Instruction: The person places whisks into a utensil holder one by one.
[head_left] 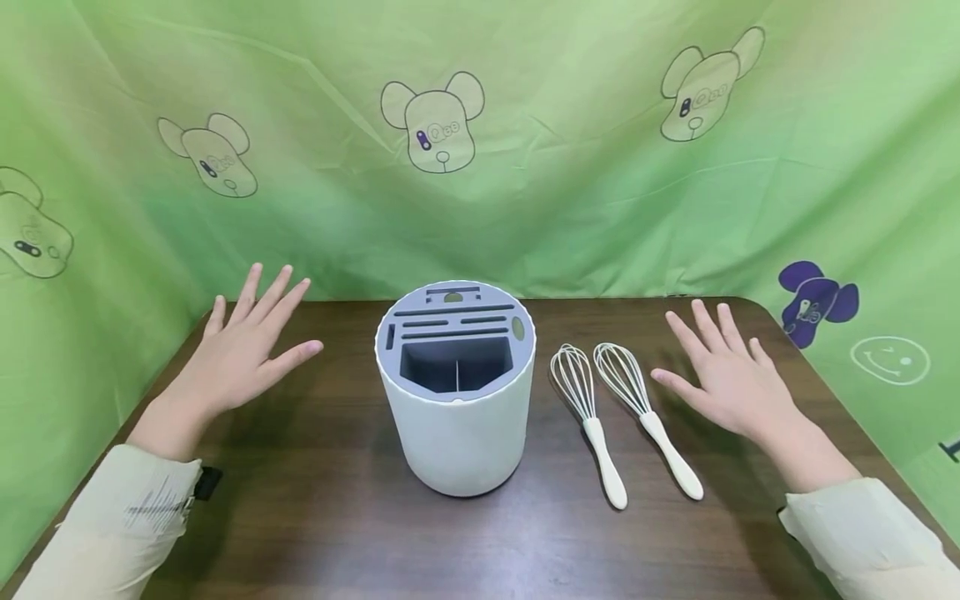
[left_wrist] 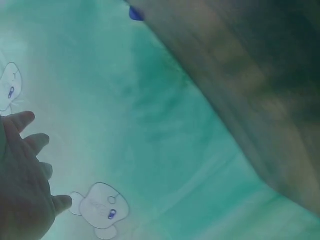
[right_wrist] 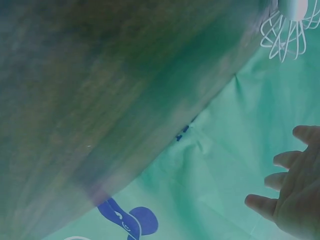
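Note:
A white round utensil holder [head_left: 459, 442] with a grey slotted top stands upright in the middle of the table. To its right lie two white whisks side by side, the nearer one [head_left: 594, 433] and the outer one [head_left: 658, 433], wire heads pointing away from me. My left hand [head_left: 238, 350], fingers spread, is left of the holder and touches neither it nor a whisk. Over on the right, my right hand [head_left: 731, 379] is also spread, apart from the outer whisk. In the right wrist view, whisk wires [right_wrist: 285, 37] show at the upper corner.
The dark wooden table [head_left: 315, 517] has a rounded far right corner. A green curtain [head_left: 555, 192] with printed bear heads hangs behind and along both sides of it. A small black piece [head_left: 207, 482] is at the left cuff.

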